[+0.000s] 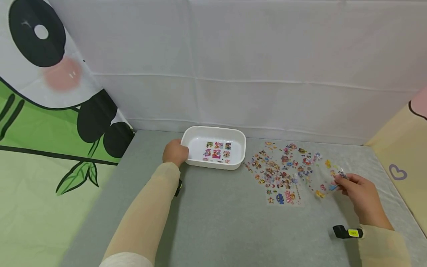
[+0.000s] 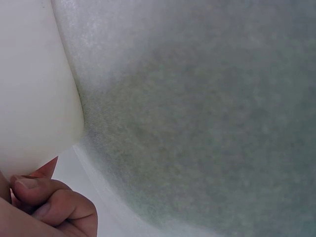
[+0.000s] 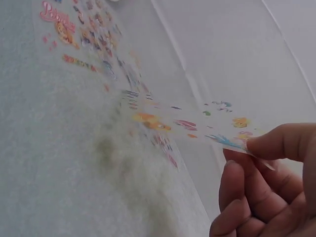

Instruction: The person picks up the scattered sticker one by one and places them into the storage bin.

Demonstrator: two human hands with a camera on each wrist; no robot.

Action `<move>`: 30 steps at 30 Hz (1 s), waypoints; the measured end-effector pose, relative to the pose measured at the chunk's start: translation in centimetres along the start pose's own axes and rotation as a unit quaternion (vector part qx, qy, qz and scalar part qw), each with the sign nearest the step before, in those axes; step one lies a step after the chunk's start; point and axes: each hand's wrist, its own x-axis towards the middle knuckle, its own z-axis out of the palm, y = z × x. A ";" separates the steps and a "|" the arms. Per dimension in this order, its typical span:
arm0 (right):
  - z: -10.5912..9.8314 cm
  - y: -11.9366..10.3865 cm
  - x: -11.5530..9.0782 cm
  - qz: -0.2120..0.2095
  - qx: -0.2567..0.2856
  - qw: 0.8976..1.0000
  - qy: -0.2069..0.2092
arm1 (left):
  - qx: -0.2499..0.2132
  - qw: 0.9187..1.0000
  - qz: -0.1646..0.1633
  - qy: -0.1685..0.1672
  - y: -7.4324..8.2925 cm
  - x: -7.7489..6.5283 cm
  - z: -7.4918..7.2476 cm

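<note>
A white shallow tray (image 1: 213, 165) stands at the back of the grey table, with a sheet of small stickers (image 1: 217, 152) inside it. My left hand (image 1: 175, 152) grips the tray's left end; in the left wrist view its curled fingers (image 2: 64, 200) meet the tray's wall. At the right, my right hand (image 1: 361, 194) pinches the edge of a clear sticker sheet (image 1: 321, 181) between thumb and fingers. That sheet is lifted at its right end, as the right wrist view shows. Further clear sticker sheets (image 1: 273, 170) lie overlapping beside it on the table.
The grey table (image 1: 227, 222) ends at a white cloth backdrop (image 1: 250, 74) behind the tray. A printed green and white cartoon cloth (image 1: 43, 122) hangs at the left, a yellowish one (image 1: 400, 159) at the right. Each wrist wears a black band.
</note>
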 end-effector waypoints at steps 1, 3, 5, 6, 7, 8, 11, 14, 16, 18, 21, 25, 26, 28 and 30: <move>0.0 -0.1 0.0 -0.001 0.014 1.000 -0.003 | 0.000 1.000 0.000 0.000 0.0 0.0 0.0; 0.1 -0.3 0.1 0.002 0.042 0.999 -0.005 | -0.002 1.000 0.001 -0.002 -0.1 0.0 0.0; 0.1 -0.5 0.1 0.004 0.071 0.997 -0.009 | -0.003 1.000 0.000 -0.002 -0.1 0.0 0.0; 0.1 -0.6 0.1 0.004 0.087 0.996 -0.012 | -0.004 1.000 -0.002 -0.002 -0.1 0.0 0.0; 0.1 -0.7 0.1 0.003 0.105 0.994 -0.015 | -0.004 1.000 -0.003 -0.002 -0.1 -0.1 0.0; 0.1 -0.8 0.1 0.000 0.119 0.993 -0.018 | -0.005 1.000 -0.004 -0.002 -0.1 -0.1 0.0; 0.2 -1.1 0.0 -0.009 0.151 0.988 -0.025 | -0.005 1.000 -0.007 -0.002 0.1 -0.3 0.0; 0.2 -1.4 0.0 -0.014 0.163 0.986 -0.023 | -0.005 1.000 -0.006 -0.001 0.1 -0.3 -0.1; 0.3 -1.7 0.1 -0.012 0.163 0.986 -0.021 | -0.005 1.000 -0.005 -0.001 0.2 -0.4 -0.1; 0.4 -1.9 0.2 -0.006 0.163 0.986 -0.022 | -0.007 1.000 -0.005 -0.001 0.2 -0.4 -0.1; 0.7 -2.3 0.4 -0.002 0.163 0.986 -0.026 | -0.007 1.000 -0.006 -0.002 0.2 -0.3 -0.1; 1.3 -2.6 0.8 -0.013 0.175 0.984 -0.038 | -0.004 1.000 -0.004 -0.002 0.2 -0.2 -0.1; 1.5 -2.7 0.9 -0.018 0.182 0.982 -0.043 | -0.003 1.000 -0.003 -0.002 0.1 -0.2 -0.1; 2.0 -2.9 1.1 -0.027 0.193 0.979 -0.052 | -0.002 1.000 -0.002 -0.003 0.1 -0.2 -0.1; 2.4 -3.1 1.4 -0.033 0.197 0.978 -0.060 | 0.000 1.000 -0.001 -0.003 0.2 -0.2 -0.2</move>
